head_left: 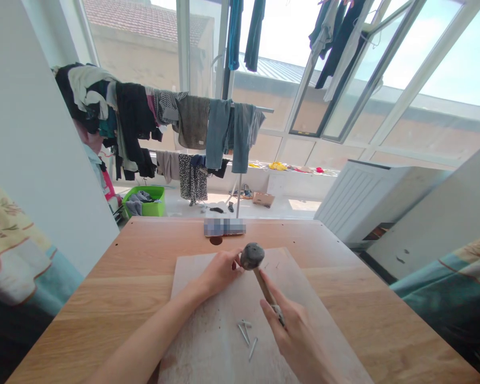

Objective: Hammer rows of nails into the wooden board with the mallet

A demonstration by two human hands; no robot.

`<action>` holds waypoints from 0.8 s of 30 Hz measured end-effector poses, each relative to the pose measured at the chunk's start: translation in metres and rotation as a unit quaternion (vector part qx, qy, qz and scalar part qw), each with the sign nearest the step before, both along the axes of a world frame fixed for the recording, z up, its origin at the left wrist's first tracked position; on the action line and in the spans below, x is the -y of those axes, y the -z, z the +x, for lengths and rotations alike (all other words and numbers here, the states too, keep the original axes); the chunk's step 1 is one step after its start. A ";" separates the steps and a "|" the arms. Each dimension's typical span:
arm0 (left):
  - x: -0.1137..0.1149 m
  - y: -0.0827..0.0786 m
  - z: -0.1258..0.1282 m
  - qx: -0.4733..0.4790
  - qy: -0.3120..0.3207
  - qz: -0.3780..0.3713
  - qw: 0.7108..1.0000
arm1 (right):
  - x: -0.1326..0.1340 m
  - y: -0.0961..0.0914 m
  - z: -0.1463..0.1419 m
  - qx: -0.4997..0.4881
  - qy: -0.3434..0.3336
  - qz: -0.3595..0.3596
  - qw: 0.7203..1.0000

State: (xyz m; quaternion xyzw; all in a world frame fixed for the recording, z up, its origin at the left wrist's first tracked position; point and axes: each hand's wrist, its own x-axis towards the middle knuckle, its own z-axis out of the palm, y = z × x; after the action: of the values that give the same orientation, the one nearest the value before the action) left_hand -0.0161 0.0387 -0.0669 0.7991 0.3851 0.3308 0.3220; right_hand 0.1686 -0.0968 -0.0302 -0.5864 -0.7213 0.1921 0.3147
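Observation:
My right hand is wrapped round the wooden handle of a hammer, whose dark, blunt head is raised over the far part of a pale board. Close beside the hammer head, my left hand rests on the board with its fingers pinched together. What those fingers hold is hidden. To the right of the hammer head, thin nails stick up from the board. Several loose nails lie on the board nearer to me, between my forearms.
The board lies on a wooden table. At its far edge are a blurred packet and a round dark hole. Beyond stand a loaded clothes rack, a green basket and a white ribbed unit.

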 end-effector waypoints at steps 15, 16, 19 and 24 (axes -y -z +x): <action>0.014 -0.056 -0.014 -0.167 0.136 -0.048 0.975 | 0.045 0.033 0.025 -0.085 0.081 0.018 0.993; 0.022 -0.063 -0.012 -0.226 0.181 -0.040 0.956 | 0.048 0.036 0.027 -0.091 0.079 0.012 0.993; 0.049 -0.071 0.002 -0.316 0.248 0.010 0.915 | 0.051 0.044 0.031 -0.101 0.080 -0.012 0.992; 0.064 -0.064 0.019 -0.325 0.257 0.085 0.906 | 0.048 0.045 0.035 -0.080 0.093 -0.020 0.992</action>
State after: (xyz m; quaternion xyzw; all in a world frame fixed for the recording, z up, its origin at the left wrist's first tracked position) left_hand 0.0030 -0.0252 -0.0033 0.9578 0.2203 -0.0101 0.1842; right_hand 0.2038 -0.1447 -0.0747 -0.6400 -0.6319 0.2226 0.3763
